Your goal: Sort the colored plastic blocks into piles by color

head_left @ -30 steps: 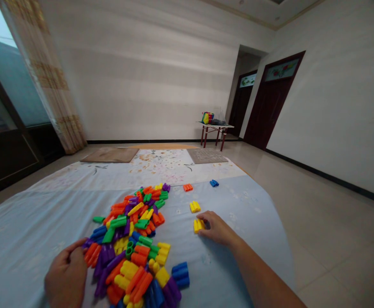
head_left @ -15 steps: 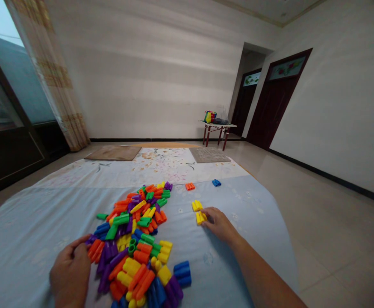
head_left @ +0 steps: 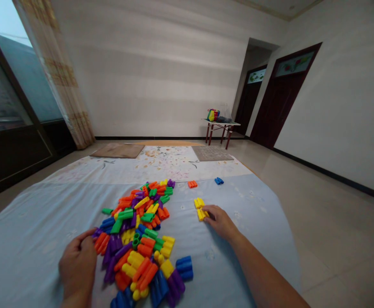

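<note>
A long heap of plastic building blocks (head_left: 146, 241) in orange, purple, green, yellow and blue runs down the middle of the bed. At its left edge my left hand (head_left: 78, 261) has thumb and forefinger closed at a purple block (head_left: 97, 233), beside an orange block (head_left: 102, 243). Right of the heap, my right hand (head_left: 220, 221) pinches a yellow block (head_left: 201, 214) low over the sheet. A second yellow block (head_left: 198, 202) lies just beyond it, end against end or nearly so. Farther off lie an orange block (head_left: 192, 184) and a blue block (head_left: 219, 181).
The pale blue flowered sheet (head_left: 257, 239) covers the near part of the bed. At the far end lie a brown mat (head_left: 118, 150) and a grey-brown mat (head_left: 212, 153). Behind stands a small table (head_left: 222, 123) with a colourful bag (head_left: 213, 114). A curtain (head_left: 63, 77) hangs left.
The whole view has shifted slightly, so everything appears a little farther right and higher. Both hands keep about the same places against the blocks.
</note>
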### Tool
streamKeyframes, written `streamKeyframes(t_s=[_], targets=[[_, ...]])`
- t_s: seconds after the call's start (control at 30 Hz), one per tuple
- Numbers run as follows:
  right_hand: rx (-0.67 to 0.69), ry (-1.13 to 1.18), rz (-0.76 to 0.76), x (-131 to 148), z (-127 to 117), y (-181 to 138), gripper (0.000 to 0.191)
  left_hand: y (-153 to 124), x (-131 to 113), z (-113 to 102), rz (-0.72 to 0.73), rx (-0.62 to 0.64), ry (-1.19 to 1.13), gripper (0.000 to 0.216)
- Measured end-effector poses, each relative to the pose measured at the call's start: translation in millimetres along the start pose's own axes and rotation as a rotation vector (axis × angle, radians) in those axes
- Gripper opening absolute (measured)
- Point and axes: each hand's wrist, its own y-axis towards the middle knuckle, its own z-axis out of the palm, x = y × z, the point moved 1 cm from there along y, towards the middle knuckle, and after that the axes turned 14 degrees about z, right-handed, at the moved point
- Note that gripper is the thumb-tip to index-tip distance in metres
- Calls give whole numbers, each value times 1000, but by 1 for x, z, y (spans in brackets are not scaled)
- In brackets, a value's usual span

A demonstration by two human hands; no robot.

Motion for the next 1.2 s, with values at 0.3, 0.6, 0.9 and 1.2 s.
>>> streamKeyframes(t_s=[0.3, 0.6, 0.9, 1.2], targets=[[-69, 51, -227, 48, -4, -17, 22, 4, 8, 5, 37, -27, -59, 38], [169, -55, -359, 109, 57, 0, 26, 2, 8, 4, 29, -49, -85, 34], [237, -200, -423, 132, 101, 20, 35, 3, 4, 3, 45, -44, -84, 33], [167, -27, -244, 110, 59, 6, 30, 4, 9, 5, 64, -44, -83, 34]])
